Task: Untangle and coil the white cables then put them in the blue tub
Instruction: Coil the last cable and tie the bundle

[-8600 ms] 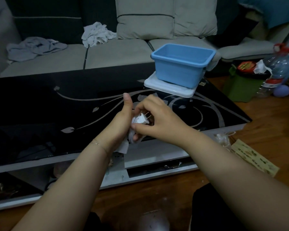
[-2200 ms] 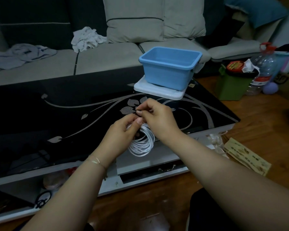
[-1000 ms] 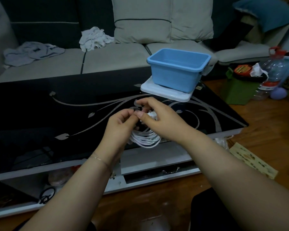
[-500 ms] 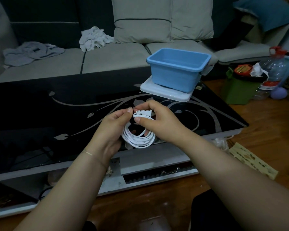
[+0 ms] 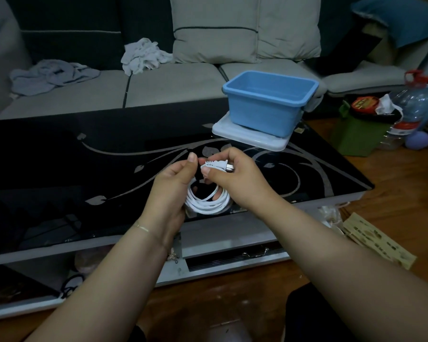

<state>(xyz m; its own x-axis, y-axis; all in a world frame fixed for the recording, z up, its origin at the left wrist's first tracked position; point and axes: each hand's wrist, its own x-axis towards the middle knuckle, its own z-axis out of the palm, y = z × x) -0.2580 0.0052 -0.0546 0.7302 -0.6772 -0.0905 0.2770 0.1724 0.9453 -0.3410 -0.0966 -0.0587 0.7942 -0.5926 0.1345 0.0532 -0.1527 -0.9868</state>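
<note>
White cable (image 5: 208, 204): one coil | left grip (image 5: 173, 183), right grip (image 5: 235, 178) both grasping it | blue tub (image 5: 269, 104): one

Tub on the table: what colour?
Light blue tub, sitting on a white lid or tray; head view, the only one.

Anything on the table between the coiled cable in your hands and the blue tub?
Head view: only bare black tabletop between the white cable and the white lid under the blue tub.
</note>
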